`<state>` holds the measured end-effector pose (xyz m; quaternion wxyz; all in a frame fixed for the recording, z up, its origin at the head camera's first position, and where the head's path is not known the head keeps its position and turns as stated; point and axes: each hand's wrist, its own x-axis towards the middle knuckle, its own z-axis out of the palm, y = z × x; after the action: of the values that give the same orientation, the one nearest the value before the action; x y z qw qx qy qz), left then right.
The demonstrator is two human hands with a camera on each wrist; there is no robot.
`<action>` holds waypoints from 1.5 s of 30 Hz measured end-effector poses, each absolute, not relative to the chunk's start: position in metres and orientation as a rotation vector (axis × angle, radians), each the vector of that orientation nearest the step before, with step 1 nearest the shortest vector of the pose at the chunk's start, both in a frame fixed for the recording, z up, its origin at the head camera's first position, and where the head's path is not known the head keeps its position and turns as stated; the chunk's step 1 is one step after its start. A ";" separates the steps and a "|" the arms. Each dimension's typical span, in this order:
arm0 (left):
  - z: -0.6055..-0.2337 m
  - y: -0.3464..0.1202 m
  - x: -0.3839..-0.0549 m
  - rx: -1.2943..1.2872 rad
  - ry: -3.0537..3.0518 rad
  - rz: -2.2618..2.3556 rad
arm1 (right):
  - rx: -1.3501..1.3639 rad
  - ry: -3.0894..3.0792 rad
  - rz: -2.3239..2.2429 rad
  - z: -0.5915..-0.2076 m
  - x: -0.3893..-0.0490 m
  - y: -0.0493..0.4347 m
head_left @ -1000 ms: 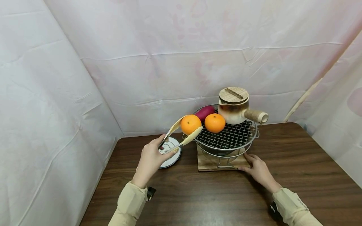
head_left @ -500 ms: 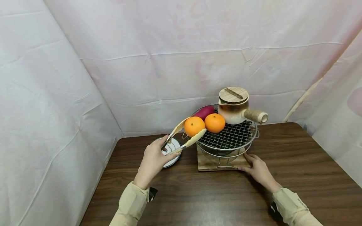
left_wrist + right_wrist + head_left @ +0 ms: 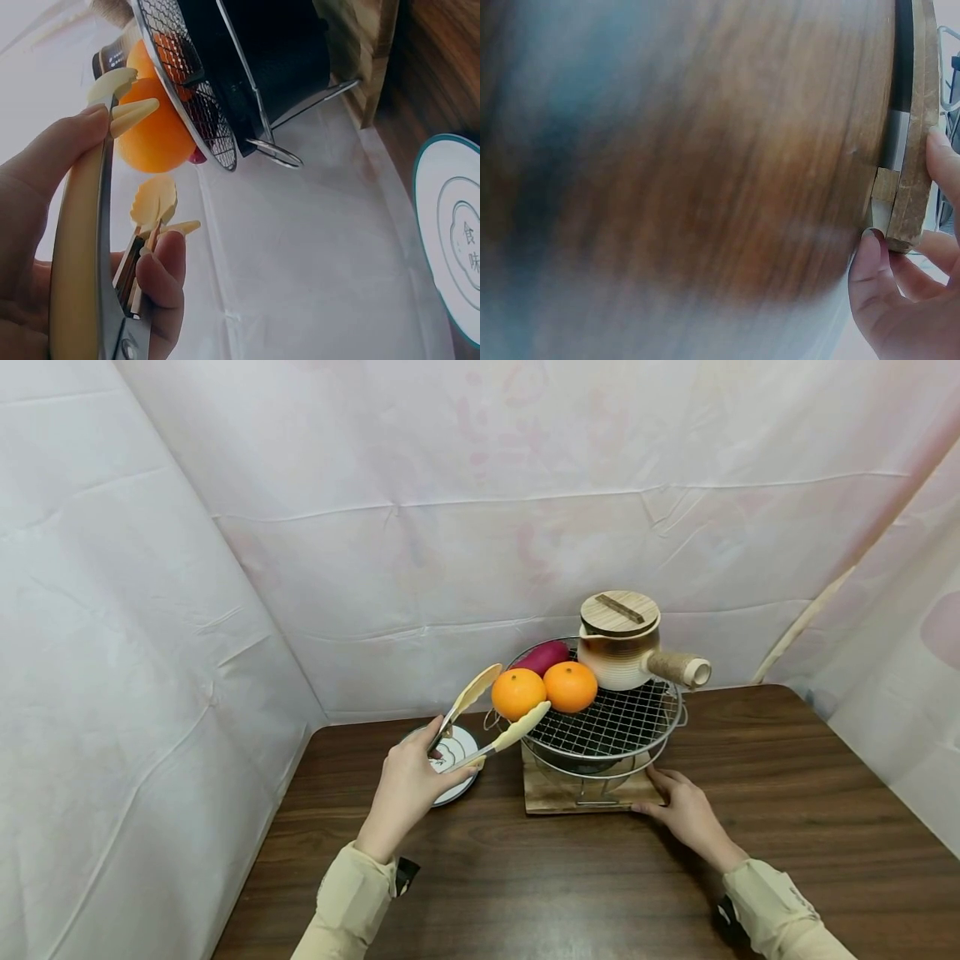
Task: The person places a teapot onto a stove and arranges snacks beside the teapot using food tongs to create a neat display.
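Note:
My left hand [image 3: 405,781] grips a pair of tongs [image 3: 522,724] with cream-coloured tips. The tong tips stand spread on either side of an orange [image 3: 517,695], with a gap showing at the upper tip. That orange sits at the left rim of a round wire grill rack [image 3: 611,731], against a second orange [image 3: 571,687]. Behind them lies a purple sweet potato [image 3: 543,657]. Down at the grill's base, my right hand [image 3: 686,810] holds the right front corner of a wooden board [image 3: 555,797], thumb and fingers at its edges in the right wrist view [image 3: 911,187].
A ceramic teapot [image 3: 611,662] with a wooden lid stands at the rack's back right, its rope-wrapped handle jutting over the rim. Left of the grill, a white plate [image 3: 457,745] with a dark rim lies on the brown table [image 3: 525,893], partly behind the left hand. Pale curtains hang behind.
My left hand has moved a little right, carrying the orange in the tongs up to the other orange. The tongs have since spread off it. The right hand stays in place.

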<state>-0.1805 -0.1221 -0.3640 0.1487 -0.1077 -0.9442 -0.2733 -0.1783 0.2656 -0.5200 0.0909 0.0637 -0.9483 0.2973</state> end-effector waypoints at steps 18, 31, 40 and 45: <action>-0.364 -0.126 -0.178 -0.276 -2.680 -0.862 | 0.189 -2.821 0.886 -0.520 -0.177 0.265; -0.360 -0.147 -0.181 -0.113 -2.574 -0.962 | 0.195 -2.819 0.868 -0.519 -0.177 0.265; -0.371 -0.167 -0.189 0.000 -2.544 -0.977 | 0.195 -2.826 0.878 -0.518 -0.176 0.264; -0.380 -0.181 -0.195 0.046 -2.548 -0.947 | 0.195 -2.825 0.880 -0.518 -0.177 0.264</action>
<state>-0.1946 -0.1809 -0.3798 0.2100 0.0165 -0.9164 -0.3405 -0.1766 0.2645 -0.5182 0.0879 0.0656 -0.9490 0.2955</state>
